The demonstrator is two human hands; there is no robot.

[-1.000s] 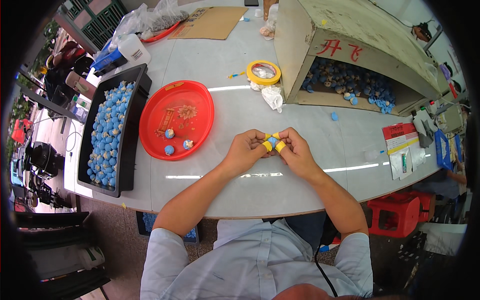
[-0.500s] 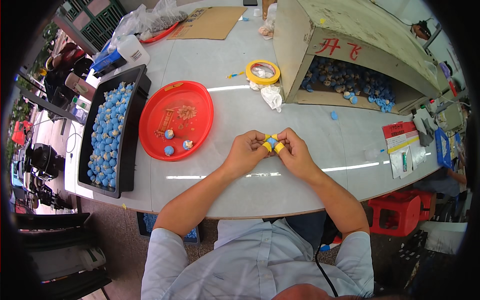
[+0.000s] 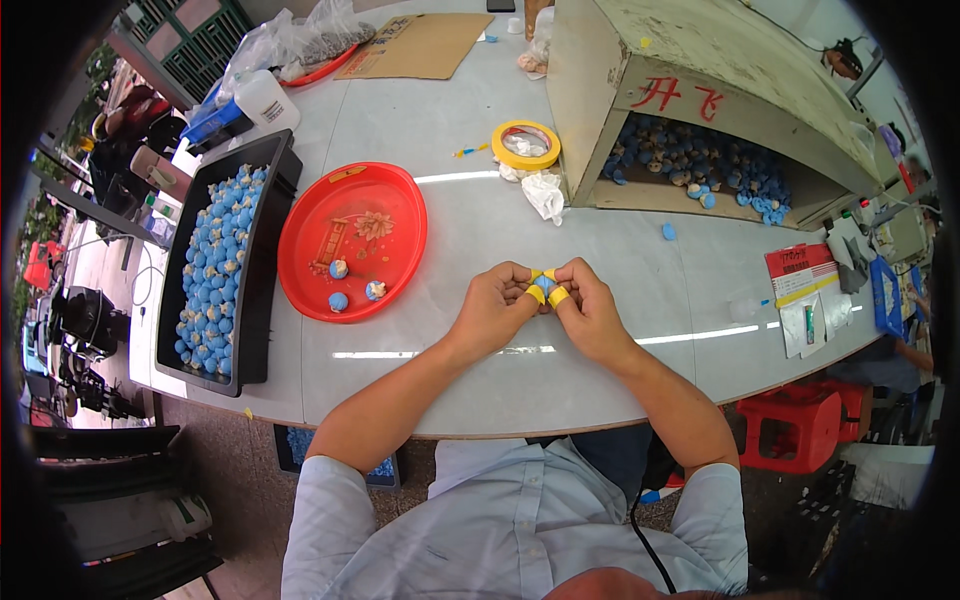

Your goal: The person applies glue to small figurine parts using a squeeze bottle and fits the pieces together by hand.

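Between the fingertips of both hands is a small blue ball-like piece [image 3: 544,283], mostly hidden by the fingers. My left hand [image 3: 497,305] pinches it from the left, and my right hand [image 3: 592,308] grips it from the right. Yellow tape wraps the thumbs and forefingers of both. To the left of my hands lies a round red tray [image 3: 400,255] with three small blue-and-cream ball pieces [image 3: 338,268] in it. A black bin [image 3: 253,330] beyond it is filled with many similar blue balls [image 3: 215,270].
A metal cabinet [image 3: 585,100] at the back right holds a heap of blue pieces [image 3: 690,160]. Near it lie a yellow tape roll [image 3: 552,150], crumpled tissue [image 3: 543,196] and a blue bit [image 3: 669,231]. A red-and-white packet [image 3: 800,272] is at right; cardboard [image 3: 425,45] lies behind.
Both hands stay in nearly the same place, still gripping the blue piece. Only slight finger movement shows.
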